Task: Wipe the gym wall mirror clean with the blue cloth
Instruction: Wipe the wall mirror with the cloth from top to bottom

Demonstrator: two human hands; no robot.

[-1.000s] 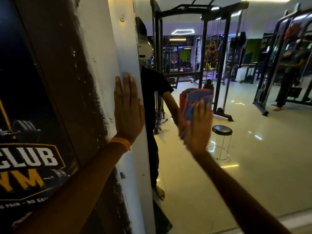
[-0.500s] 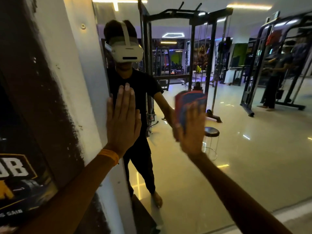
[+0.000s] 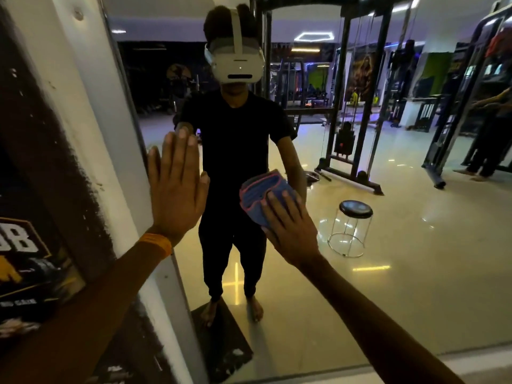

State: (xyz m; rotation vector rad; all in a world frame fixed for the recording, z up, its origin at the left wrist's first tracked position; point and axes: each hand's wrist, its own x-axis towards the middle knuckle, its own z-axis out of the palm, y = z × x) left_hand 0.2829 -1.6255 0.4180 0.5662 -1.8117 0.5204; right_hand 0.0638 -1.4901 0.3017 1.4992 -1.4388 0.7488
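Spanning most of the view, the wall mirror [image 3: 388, 273] is a fixed, rigid pane, judged fragile and slick; it calls for even, moderate pressure, not a hold. The left hand [image 3: 177, 189] lies flat with straight fingers across the mirror's left edge, beside the white pillar [image 3: 91, 120], its grip open and bracing only. The right hand [image 3: 291, 234] presses the blue cloth [image 3: 257, 195] against the glass with extended fingers, its grip open, nothing curled round the fabric. The cloth, folded with a red hem, is judged light, soft and prone to slip or unfold; best taken under a flat palm at its centre. Compared with half a second earlier, the view has swung right, the reflection now stands fully within the glass, the left hand has shifted further onto the mirror edge, and the cloth sits lower on the pane.
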